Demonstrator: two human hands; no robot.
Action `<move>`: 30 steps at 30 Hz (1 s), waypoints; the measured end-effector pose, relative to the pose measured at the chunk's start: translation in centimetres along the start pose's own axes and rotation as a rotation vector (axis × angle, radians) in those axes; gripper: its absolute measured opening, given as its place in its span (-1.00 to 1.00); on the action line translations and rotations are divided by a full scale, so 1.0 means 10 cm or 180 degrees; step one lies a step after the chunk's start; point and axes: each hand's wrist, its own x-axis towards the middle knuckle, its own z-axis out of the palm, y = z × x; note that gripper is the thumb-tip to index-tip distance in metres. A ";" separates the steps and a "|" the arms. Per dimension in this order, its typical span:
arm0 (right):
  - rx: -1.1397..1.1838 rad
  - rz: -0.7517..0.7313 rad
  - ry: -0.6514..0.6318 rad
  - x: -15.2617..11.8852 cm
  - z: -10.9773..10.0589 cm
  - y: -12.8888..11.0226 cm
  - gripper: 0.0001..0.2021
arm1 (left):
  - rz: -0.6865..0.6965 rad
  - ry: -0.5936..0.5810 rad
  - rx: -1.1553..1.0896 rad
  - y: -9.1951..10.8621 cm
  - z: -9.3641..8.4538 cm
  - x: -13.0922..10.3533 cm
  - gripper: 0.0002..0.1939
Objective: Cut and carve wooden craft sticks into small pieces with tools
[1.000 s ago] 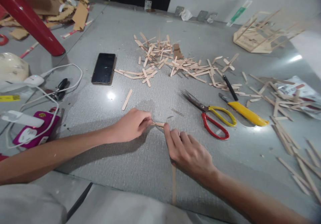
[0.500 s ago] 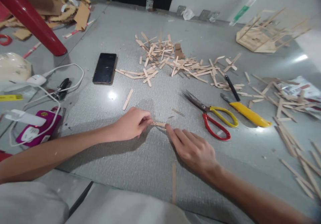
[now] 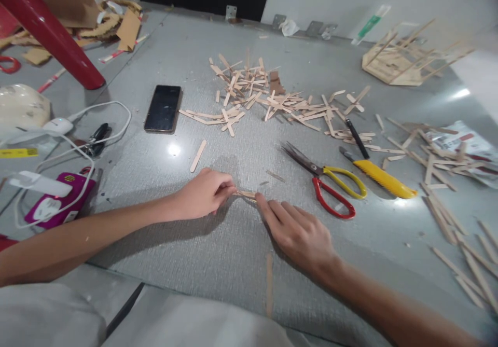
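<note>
Between my two hands is a short, thin wooden stick piece [image 3: 246,195], low over the grey table [image 3: 202,264]. My left hand [image 3: 208,194] pinches its left end between thumb and fingers. The fingertips of my right hand [image 3: 298,227] are closed on its right end, with the other fingers curled behind. One loose stick [image 3: 198,155] lies beyond my left hand, another [image 3: 269,285] near the table's front edge. Scissors with red and yellow handles [image 3: 321,170] rest to the right of my right hand.
A pile of sticks [image 3: 249,85] lies farther back. A phone [image 3: 163,108] and cables are left; a yellow cutter [image 3: 385,178], black pen [image 3: 357,138], more sticks [image 3: 439,212] and a wooden frame [image 3: 392,67] are right. A red tube [image 3: 54,36] leans at upper left.
The view has shifted slightly, so the things on the right appear a little farther left. Both hands keep almost the same pose on the stick piece.
</note>
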 end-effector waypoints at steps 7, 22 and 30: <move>0.0069 -0.0018 0.0018 -0.01 0.02 0.00 -0.69 | -0.0092 -0.0082 -0.0124 -0.02 -0.01 0.01 -0.68; 0.0045 0.0003 0.0064 -0.01 0.02 0.00 -0.70 | 0.0006 -0.0051 -0.0122 -0.04 0.00 0.01 -0.67; -0.0577 -0.0162 0.0052 0.05 -0.04 -0.07 -0.71 | 0.0158 -0.0019 0.0063 -0.01 0.00 0.01 -0.67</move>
